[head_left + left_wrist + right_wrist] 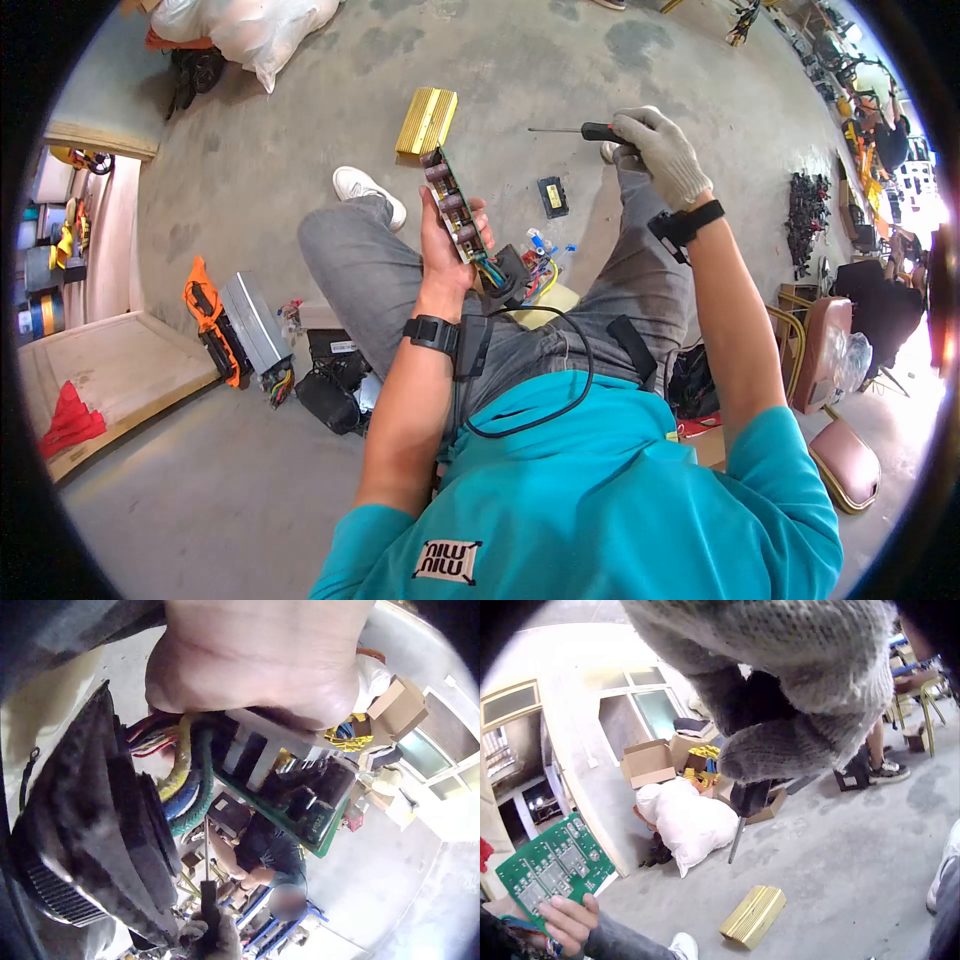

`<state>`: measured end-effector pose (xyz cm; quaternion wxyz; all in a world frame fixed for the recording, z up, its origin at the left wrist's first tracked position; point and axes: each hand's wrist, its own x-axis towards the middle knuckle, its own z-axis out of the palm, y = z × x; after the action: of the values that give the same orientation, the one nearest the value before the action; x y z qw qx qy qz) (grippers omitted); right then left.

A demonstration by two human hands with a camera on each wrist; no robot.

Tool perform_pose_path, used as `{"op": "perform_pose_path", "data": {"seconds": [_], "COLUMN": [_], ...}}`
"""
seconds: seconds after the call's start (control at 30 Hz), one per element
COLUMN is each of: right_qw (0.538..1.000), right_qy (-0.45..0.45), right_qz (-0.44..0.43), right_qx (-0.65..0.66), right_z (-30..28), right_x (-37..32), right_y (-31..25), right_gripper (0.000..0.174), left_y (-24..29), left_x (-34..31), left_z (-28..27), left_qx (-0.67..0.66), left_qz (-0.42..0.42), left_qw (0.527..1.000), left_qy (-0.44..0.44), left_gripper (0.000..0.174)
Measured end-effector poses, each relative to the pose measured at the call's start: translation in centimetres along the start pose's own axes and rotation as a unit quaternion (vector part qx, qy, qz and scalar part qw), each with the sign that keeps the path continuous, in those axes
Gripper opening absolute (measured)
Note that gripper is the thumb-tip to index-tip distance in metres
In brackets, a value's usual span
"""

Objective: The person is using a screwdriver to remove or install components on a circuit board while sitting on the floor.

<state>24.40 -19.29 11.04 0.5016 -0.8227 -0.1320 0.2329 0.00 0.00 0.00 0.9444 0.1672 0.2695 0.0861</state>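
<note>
1. Circuit board (453, 207): green, crowded with parts on one side, coloured wires at its lower end, held slanted in the left hand (442, 243).
2. Screwdriver (598, 132): dark handle, thin metal shaft pointing leftward, in the right hand (664, 155).

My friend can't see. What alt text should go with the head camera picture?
A bare left hand holds a long circuit board with colored wires at its lower end, while a gloved right hand holds a screwdriver. A ribbed yellow case lies on the gray floor in front.
</note>
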Motion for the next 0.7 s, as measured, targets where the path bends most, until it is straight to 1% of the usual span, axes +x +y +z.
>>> {"op": "perform_pose_path", "data": {"seconds": [0.07,0.1,0.13,0.17,0.2,0.23,0.3,0.33,0.37,0.43,0.5,0.53,0.57,0.63,0.7], "right_qw": [0.993,0.992,0.987,0.984,0.981,0.98,0.961,0.958,0.954,0.94,0.933,0.928,0.924,0.936,0.93], "right_qy": [-0.058,-0.061,-0.092,-0.114,-0.085,-0.088,-0.093,-0.098,-0.091,-0.076,-0.08,-0.081,-0.081,-0.093,-0.092], "right_qz": [0.058,0.073,0.097,0.103,0.125,0.132,0.201,0.21,0.24,0.309,0.317,0.318,0.328,0.305,0.326], "right_qx": [0.087,0.082,0.089,0.09,0.122,0.122,0.166,0.167,0.152,0.121,0.152,0.179,0.181,0.151,0.141], "right_z": [1.2,1.0,2.3,3.0,4.2,5.1,6.4,7.3,8.0,9.3,10.6,11.0,11.3,11.8,12.6], "right_x": [0.4,2.6,2.7,4.0,5.2,5.7,7.4,7.4,7.6,7.4,7.5,7.5,7.3,7.2,7.3], "right_y": [2.0,3.3,4.1,4.2,6.2,8.3,11.2,12.6,13.8,16.4,18.8,20.0,21.1,22.3,23.4], "right_gripper": [0.032,0.032,0.03,0.028,0.025,0.025,0.019,0.019,0.018,0.018,0.021,0.024,0.024,0.03,0.031], "left_y": [0.1,-0.8,-0.7,-0.4,-0.3,-0.5,-0.5,-0.4,-0.3,-0.5,-0.1,-0.1,-0.1,-0.1,-0.3], "left_x": [-1.7,0.2,-0.5,0.5,0.6,0.5,1.3,0.9,1.0,0.8,0.8,1.0,1.0,1.1,1.3], "left_z": [-0.1,0.1,-0.2,0.1,-0.1,-0.5,-1.2,-1.2,-1.0,-1.0,-0.8,-0.5,-0.2,0.2,0.0], "left_qx": [-0.002,-0.01,-0.007,-0.006,-0.011,-0.012,-0.041,-0.064,-0.064,-0.073,-0.089,-0.092,-0.096,-0.101,-0.078], "left_qz": [-0.01,-0.019,-0.031,-0.034,-0.038,-0.041,-0.054,-0.076,-0.076,-0.072,-0.086,-0.074,-0.061,-0.065,-0.047], "left_qw": [1.0,1.0,0.999,0.999,0.999,0.998,0.997,0.994,0.995,0.994,0.992,0.993,0.993,0.993,0.996], "left_qy": [0.008,0.019,0.037,0.036,0.029,0.036,-0.027,-0.038,-0.031,-0.028,-0.028,-0.019,-0.008,0.008,0.01], "left_gripper": [0.085,0.085,0.085,0.085,0.085,0.085,0.074,0.062,0.062,0.056,0.054,0.054,0.055,0.054,0.069]}}
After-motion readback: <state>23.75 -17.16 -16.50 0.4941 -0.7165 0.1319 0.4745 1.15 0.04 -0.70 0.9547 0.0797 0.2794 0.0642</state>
